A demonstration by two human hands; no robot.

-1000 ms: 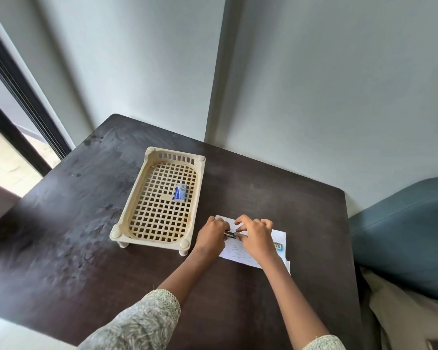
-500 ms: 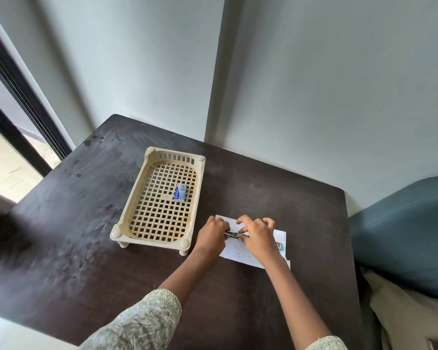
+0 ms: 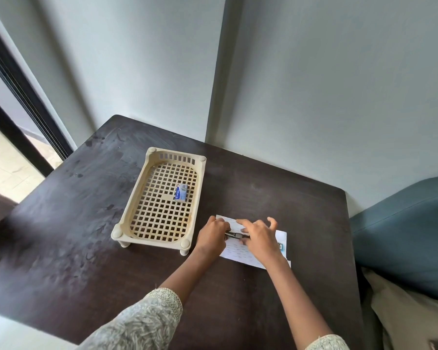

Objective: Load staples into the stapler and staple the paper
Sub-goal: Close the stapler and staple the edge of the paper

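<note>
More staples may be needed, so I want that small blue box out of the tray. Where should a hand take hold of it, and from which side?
Come straight down from above: the staple box lies flat on the lattice floor of the tray, whose raised rim blocks a low sideways reach. Pinch its two long side edges between thumb and forefinger; they look the narrower span, and the box lies apart from the walls, leaving finger room on both sides.

A single wide-angle head-worn view looks forward and steeply down from above the dark wooden table (image 3: 68,223), fairly close; pale grey walls (image 3: 339,84) fill the frame's upper half.
</note>
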